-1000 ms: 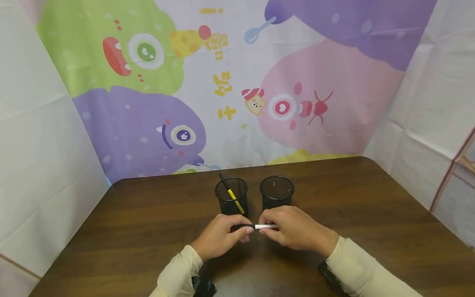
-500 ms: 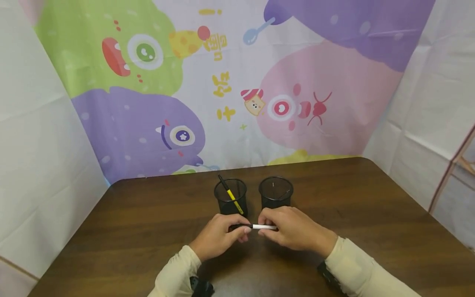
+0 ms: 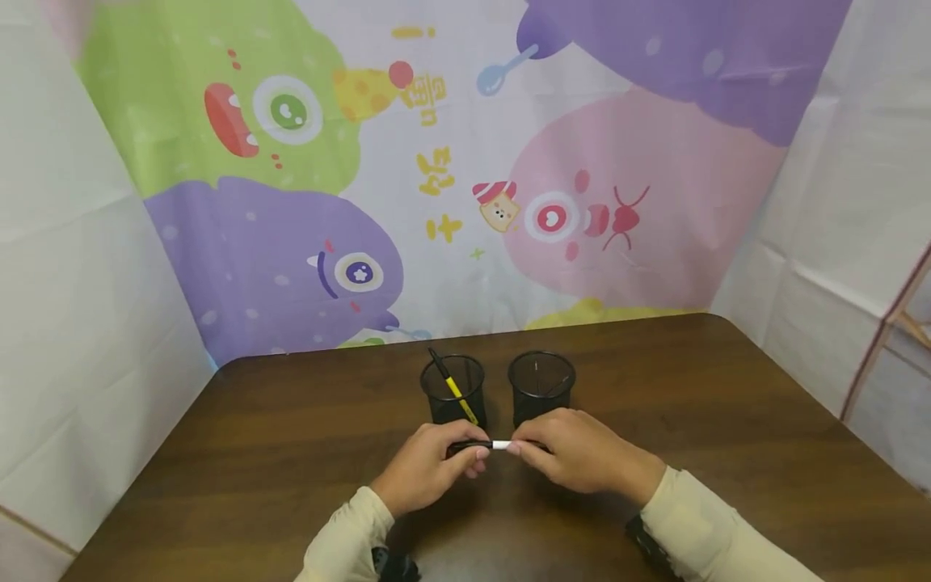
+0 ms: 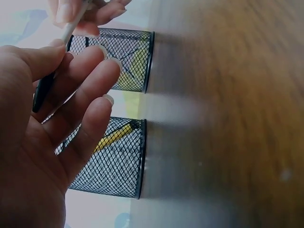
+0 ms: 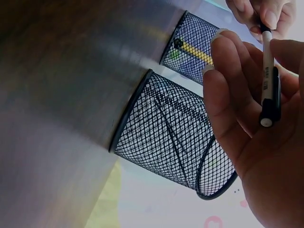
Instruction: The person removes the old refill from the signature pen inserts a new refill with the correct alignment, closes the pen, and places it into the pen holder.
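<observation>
A slim pen [image 3: 500, 445] with a white barrel and black ends is held level between both hands, in front of two mesh cups. My left hand [image 3: 422, 467] pinches its black end between thumb and forefinger; the other fingers are loosely bent in the left wrist view. My right hand [image 3: 592, 454] pinches the white barrel [image 5: 267, 57], and the black clip end sticks out over the palm. The left black mesh cup [image 3: 442, 410] holds a yellow-and-black pen [image 3: 454, 388] leaning on its rim. Inside the right mesh cup [image 3: 531, 402] are thin dark rods [image 5: 173, 137].
Both cups stand side by side on a dark brown wooden table [image 3: 291, 436], just beyond the hands. A printed cartoon cloth [image 3: 451, 291] hangs behind the table's far edge. White cloth walls [image 3: 73, 283] rise on both sides.
The right thumb and fingers have shifted left along the pen, so less white barrel shows and its dark end appears behind them. The left hand keeps its pinch almost in place.
</observation>
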A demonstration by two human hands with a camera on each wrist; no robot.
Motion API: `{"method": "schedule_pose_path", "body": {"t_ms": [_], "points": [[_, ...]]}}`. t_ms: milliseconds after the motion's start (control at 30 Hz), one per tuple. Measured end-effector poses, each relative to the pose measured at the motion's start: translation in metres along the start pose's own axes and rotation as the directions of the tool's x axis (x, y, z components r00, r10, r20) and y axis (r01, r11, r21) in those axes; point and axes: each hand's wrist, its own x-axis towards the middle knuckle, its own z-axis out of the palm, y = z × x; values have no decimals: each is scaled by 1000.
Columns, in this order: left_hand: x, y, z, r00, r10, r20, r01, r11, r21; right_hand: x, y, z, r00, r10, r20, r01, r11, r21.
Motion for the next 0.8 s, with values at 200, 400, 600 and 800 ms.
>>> {"method": "schedule_pose_path", "body": {"t_ms": [200, 400, 600, 800], "points": [[-4, -1, 1, 1000, -17, 17, 17, 1000, 18, -3, -2, 5, 1000, 2, -4, -2, 1000, 11], [-6, -2, 0, 1000, -12, 2, 12, 1000, 8, -2, -4, 5, 1000, 2, -23, -2, 1000, 23], [-4, -2, 0, 1000, -3, 11, 3, 1000, -12, -1, -3, 4, 999, -14, -40, 15, 1000, 18], [-2, -1, -1, 1000, 6, 19, -5, 1000, -15, -2, -3, 1, 998, -25, -56, 26, 999, 26]]}}
